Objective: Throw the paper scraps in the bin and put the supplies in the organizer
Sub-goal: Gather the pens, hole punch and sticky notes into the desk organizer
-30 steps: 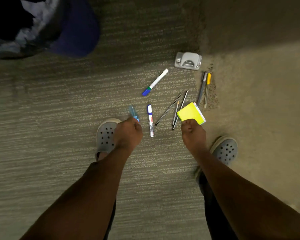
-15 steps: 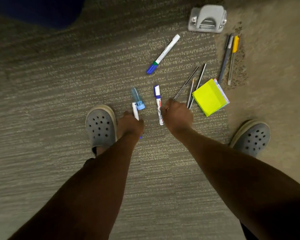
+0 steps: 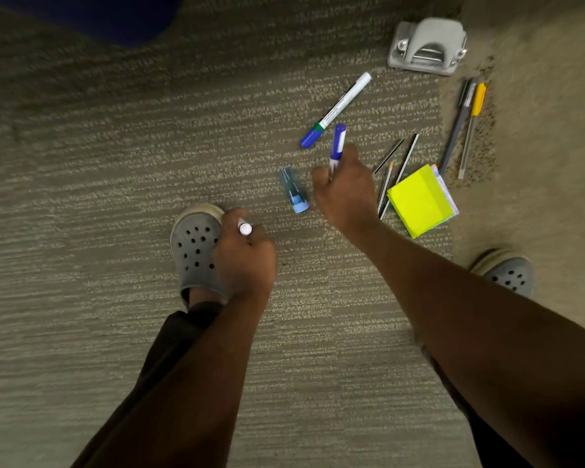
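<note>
My right hand is closed around a white marker with a blue cap, lifted off the carpet. My left hand grips another white marker, its end sticking up from my fist. On the carpet lie a small blue sharpener-like item, a white marker with a blue cap and green band, three thin pencils, a stack of yellow sticky notes, a grey pen and a yellow pen, and a grey hole punch.
My two grey clogs stand on the carpet at either side. A dark blue rounded object sits at the top left edge. The carpet turns lighter at the right.
My right hand has let go of the sticky notes, taken the blue-capped marker and lifted it. My left hand has picked up a white marker and pulled back over my left shoe.
</note>
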Available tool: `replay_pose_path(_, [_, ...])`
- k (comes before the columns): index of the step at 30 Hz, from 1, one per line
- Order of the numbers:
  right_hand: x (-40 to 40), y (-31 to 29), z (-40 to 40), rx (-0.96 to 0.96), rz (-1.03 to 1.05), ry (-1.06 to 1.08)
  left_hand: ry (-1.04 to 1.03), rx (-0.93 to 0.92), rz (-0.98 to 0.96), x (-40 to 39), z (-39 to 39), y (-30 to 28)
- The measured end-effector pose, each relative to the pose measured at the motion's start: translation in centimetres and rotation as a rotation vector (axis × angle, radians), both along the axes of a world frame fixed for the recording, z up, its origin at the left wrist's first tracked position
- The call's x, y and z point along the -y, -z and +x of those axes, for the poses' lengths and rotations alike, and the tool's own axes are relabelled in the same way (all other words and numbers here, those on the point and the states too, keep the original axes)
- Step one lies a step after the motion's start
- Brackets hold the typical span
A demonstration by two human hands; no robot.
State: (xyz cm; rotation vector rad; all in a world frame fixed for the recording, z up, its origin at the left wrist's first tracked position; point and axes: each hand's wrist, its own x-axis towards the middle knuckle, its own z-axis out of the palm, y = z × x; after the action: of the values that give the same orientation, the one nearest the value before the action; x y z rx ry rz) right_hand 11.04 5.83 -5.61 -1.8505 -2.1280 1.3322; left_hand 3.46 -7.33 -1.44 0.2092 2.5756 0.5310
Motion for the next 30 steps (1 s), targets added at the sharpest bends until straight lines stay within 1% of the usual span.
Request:
replay_pose_path(1, [-1.1,-0.1,-0.2,-0.006,-0.015,0.004,0.005,0.045,0.056,-0.4,-0.1,-0.4])
replay_pose_path(3, [-3.2,-0.3,-0.6,0.039,-0.079,0.002,0.044,0.124,0.237,-1.5,-0.3,-0.9])
replay_pose_path(4, [-4.1,-0.5,-0.9,0.024,-0.169,0.035,0.093,0.126,0.314,-2.2,-0.4,-1.0])
replay_pose_path(6, [-5.3,-1.5,-1.9,-0.104,-0.451,0.156,0.228,0.081,0.382,-3.8,-0.6,-0.9])
replay_pose_path(8, [-5.3,-2.6,-2.4,-0.214,-0.693,0.177,0.363,0.062,0.403,-5.4,-0.6,-0.6])
replay_pose_path(10, [-4.6,-3.0,-2.5,-0.369,-0.847,0.192,0.439,0.097,0.416,-6.8,-0.4,-0.3])
replay_pose_path(12, [-4.1,-2.7,-2.3,-0.533,-0.931,0.357,0.427,0.171,0.429,-7.8,-0.3,-0.1])
replay_pose_path(13, [-4.1,-2.4,-2.1,-0.583,-0.944,0.456,0.424,0.21,0.428,-8.1,-0.3,-0.1])
replay_pose_path(15, [-4.3,-1.8,-1.4,-0.607,-0.918,0.585,0.483,0.245,0.422,-8.3,-0.4,0.1])
replay_pose_path(16, [-4.4,-1.4,-1.0,-0.592,-0.884,0.607,0.517,0.243,0.421,-8.3,-0.4,0.2])
replay_pose_path(18, [-4.4,-0.7,-0.1,-0.533,-0.79,0.619,0.523,0.21,0.41,-8.5,-0.7,0.7])
replay_pose_path(20, [-4.4,-0.1,1.0,-0.452,-0.676,0.615,0.509,0.099,0.376,-9.3,-1.2,1.8])
replay_pose_path(22, [-4.2,0.5,2.4,-0.377,-0.577,0.585,0.59,0.007,0.273,-10.9,-1.9,3.2])
replay_pose_path(25, [-3.4,0.7,4.4,-0.297,-0.502,0.529,0.831,0.028,-0.056,-13.9,-2.4,5.4])
replay_pose_path(26, [-3.1,0.7,5.0,-0.269,-0.485,0.508,0.873,0.029,-0.135,-14.8,-2.4,5.9])
replay_pose_path(28, [-2.6,0.3,6.1,-0.245,-0.479,0.482,0.876,0.006,-0.199,-16.2,-2.4,6.3])
replay_pose_path(30, [-2.4,-0.9,6.9,-0.275,-0.506,0.488,0.823,-0.015,-0.217,-16.9,-2.6,5.7])
